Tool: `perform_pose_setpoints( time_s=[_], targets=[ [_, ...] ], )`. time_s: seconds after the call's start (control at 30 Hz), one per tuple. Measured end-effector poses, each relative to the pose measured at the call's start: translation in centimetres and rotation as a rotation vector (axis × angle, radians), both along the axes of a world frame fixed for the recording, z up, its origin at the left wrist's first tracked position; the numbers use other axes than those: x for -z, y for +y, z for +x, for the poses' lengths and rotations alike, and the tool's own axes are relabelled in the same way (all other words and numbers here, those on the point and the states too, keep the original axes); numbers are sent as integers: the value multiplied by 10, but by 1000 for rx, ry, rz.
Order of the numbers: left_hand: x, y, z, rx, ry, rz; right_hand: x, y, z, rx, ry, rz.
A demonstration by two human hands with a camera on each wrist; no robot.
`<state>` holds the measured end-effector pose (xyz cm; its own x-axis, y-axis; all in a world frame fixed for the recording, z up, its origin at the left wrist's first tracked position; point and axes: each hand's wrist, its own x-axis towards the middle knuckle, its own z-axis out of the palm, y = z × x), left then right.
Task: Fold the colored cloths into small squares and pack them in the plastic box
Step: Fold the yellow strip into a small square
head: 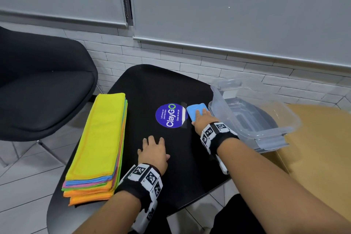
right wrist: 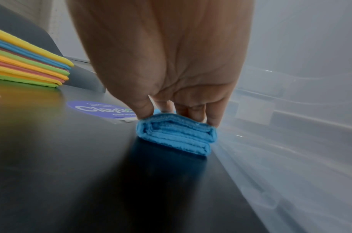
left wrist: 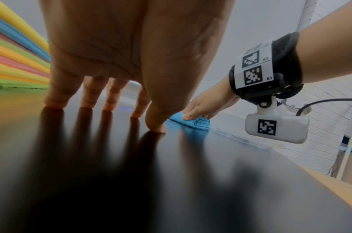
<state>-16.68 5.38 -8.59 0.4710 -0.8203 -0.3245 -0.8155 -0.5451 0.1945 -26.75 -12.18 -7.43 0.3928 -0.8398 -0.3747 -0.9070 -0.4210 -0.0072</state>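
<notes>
Our right grip [head: 201,118] is pinching the folded blue cloth [head: 195,110]: in the right wrist view the thumb [right wrist: 142,108] sits on one top edge of the bundle and the other fingers [right wrist: 214,116] come down over its far side, so the blue cloth [right wrist: 176,134] is held as a thick, many-layered small square lying on the black bench [head: 171,167]. From the head view we see this square just beside the near left wall of the clear plastic box [head: 252,119], which stands at the right edge of the bench and partly over a tan surface [head: 319,148]; whether cloth and box touch we cannot tell. The box looks open at the top, with what may be its lid lying under it. Our left grip [head: 154,155] is spread, with straight fingers; the left wrist view shows the fingertips [left wrist: 54,103] resting on the glossy bench top and holding nothing. Between the two hands a round blue ClayGo sticker [head: 171,115] is stuck to the bench, just left of the blue cloth. Along the left side of the bench lies the stack of colored cloths [head: 98,144], long folded strips with yellow on top and blue, pink, green and orange layers below. A black chair [head: 41,89] stands beyond, to the left, against a white brick wall [head: 190,62].
</notes>
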Motion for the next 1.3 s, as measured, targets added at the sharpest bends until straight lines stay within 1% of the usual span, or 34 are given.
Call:
perform_pose_setpoints(
  time_s=[0.23,0.33,0.4,0.5,0.57,0.6,0.7,0.8,0.9,1.0,1.07,1.13,1.3],
  targets=[
    [-2,-1,-4,-2,1,15,16,1,-5,-29,-17,-103],
    [-11,3,-3,-11,74,48,12,5,-5,-8,2,-83],
    [-23,7,-1,0,157,16,0,11,0,-13,-41,-121],
    [-52,21,4,32,204,-195,-31,28,14,-112,-126,-186],
    [-71,38,14,58,151,-320,-52,49,28,-182,-225,-109],
    [-80,49,22,66,119,-353,-59,63,34,-222,-281,-65],
    [-94,85,58,9,58,-347,-72,112,48,-346,-464,15],
    [-91,124,100,-117,-6,-295,-70,161,62,-384,-637,165],
    [-84,156,127,-237,15,-269,-61,197,77,-302,-726,321],
    [-78,170,136,-356,152,-319,-49,219,88,-120,-811,445],
    [-75,173,136,-414,288,-376,-44,227,93,0,-863,460],
    [-73,174,136,-437,376,-422,-42,229,95,80,-908,455],
    [-69,172,137,-481,462,-485,-46,229,98,195,-956,469]
  ],
)
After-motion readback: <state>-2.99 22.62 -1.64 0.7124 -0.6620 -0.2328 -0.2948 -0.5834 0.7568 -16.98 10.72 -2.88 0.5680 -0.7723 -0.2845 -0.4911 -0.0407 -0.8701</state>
